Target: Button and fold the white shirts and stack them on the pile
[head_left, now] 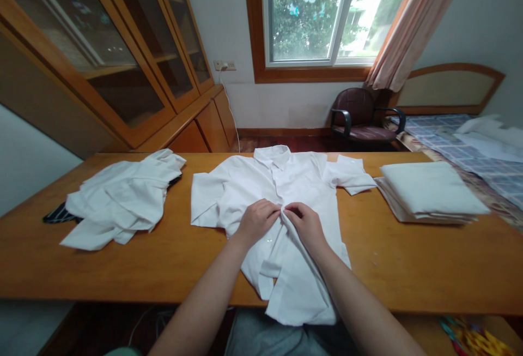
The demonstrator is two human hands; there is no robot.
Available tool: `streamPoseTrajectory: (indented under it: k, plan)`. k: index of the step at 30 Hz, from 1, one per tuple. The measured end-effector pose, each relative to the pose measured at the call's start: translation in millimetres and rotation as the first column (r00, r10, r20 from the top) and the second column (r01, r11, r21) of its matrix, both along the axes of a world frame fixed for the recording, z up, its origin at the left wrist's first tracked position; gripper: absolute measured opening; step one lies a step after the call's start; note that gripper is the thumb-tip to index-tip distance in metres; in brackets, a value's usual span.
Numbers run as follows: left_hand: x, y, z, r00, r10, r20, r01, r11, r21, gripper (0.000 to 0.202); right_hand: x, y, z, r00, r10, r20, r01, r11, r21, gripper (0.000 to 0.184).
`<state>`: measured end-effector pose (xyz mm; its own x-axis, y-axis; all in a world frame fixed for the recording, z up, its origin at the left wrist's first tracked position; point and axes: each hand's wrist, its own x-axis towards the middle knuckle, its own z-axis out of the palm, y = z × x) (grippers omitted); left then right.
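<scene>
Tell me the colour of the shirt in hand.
The shirt is white, as the head view shows.

Free worktop point(365, 236) flanks the short-sleeved white shirt point(306, 187), with a crumpled garment pile point(122, 198) blocking the left and a folded fabric stack point(433, 187) the right.

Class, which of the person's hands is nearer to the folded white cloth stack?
Right. The right hand, pinching the white collared fabric shirt, is left of the folded white cloth stack; the left hand, on the same shirt, is farther left.
</scene>
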<state>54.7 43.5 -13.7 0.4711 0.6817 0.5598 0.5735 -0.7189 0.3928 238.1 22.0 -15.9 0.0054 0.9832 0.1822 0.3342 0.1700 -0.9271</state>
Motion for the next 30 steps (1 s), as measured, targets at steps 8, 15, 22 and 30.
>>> streamPoseTrajectory:
  k: [8,15,22,30]
  plan:
    - [-1.7,1.6,0.0,0.999,-0.003,0.049,0.01,0.989,-0.149,0.015,0.3,-0.3,-1.2,0.997,0.013,0.078,-0.016,0.999,0.04,0.02]
    - [-4.2,2.9,7.0,0.986,-0.018,0.167,0.078,0.931,-0.356,0.021,-0.2,-0.3,-2.9,0.995,0.02,0.096,-0.025,0.998,0.052,0.02]
    - [-4.4,4.9,7.6,0.969,0.047,0.244,0.077,0.876,-0.477,0.021,-1.0,-2.6,-3.1,0.993,0.034,0.11,-0.044,0.995,0.09,0.017]
    - [-5.0,7.0,4.7,0.954,0.072,0.292,0.098,0.843,-0.528,0.016,-0.9,-2.9,-4.9,0.991,0.033,0.127,-0.05,0.99,0.132,0.014]
